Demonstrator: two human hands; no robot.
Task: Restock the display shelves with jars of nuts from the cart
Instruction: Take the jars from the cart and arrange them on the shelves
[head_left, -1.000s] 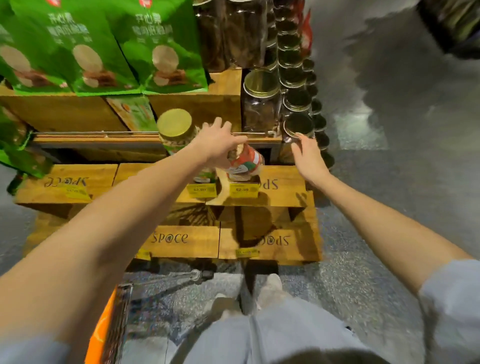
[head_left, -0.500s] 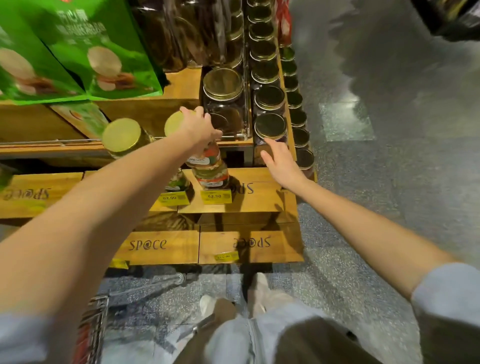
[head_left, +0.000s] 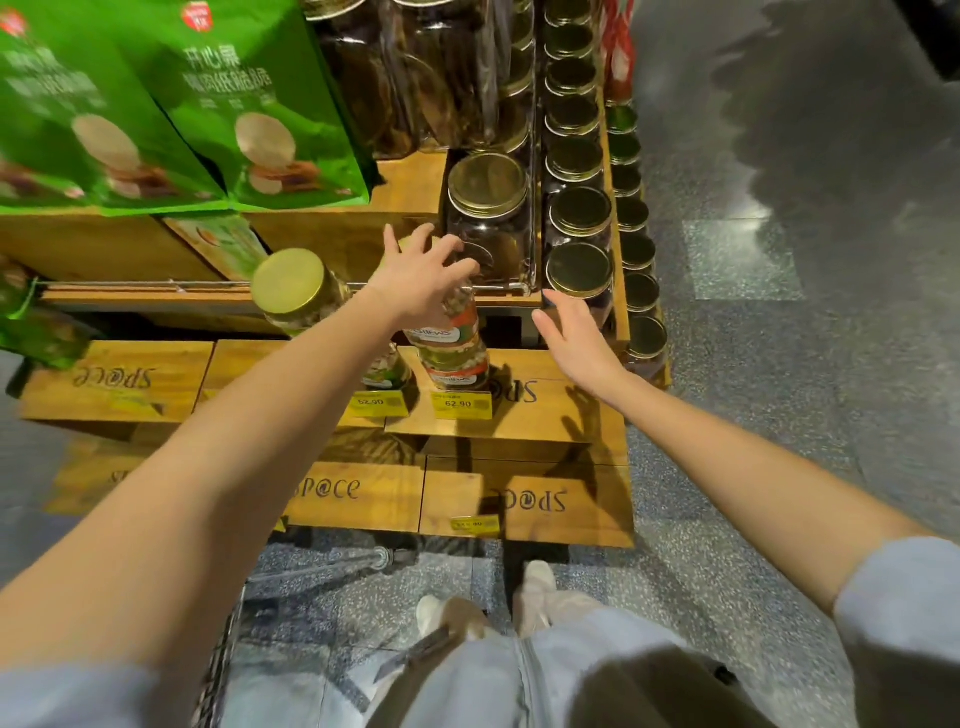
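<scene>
- Gold-lidded jar (head_left: 296, 291) sits at left, by the forearm.
- Left hand (head_left: 423, 278) on top of the cashew jar (head_left: 449, 343), fingers curled round its lid; jar upright on the wooden crate (head_left: 540, 410).
- Right hand (head_left: 576, 340) beside it, fingers straight, holding nothing.

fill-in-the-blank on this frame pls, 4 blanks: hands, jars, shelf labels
1. The left hand grips a clear red-labelled jar stacked on another ____.
2. The right hand, fingers straight, holds ____.
3. Both yellow price tags just below the jars read ____.
4. The wooden crates are stencilled ____.
Missing words: jar; nothing; 62.90; SP@CE
</scene>
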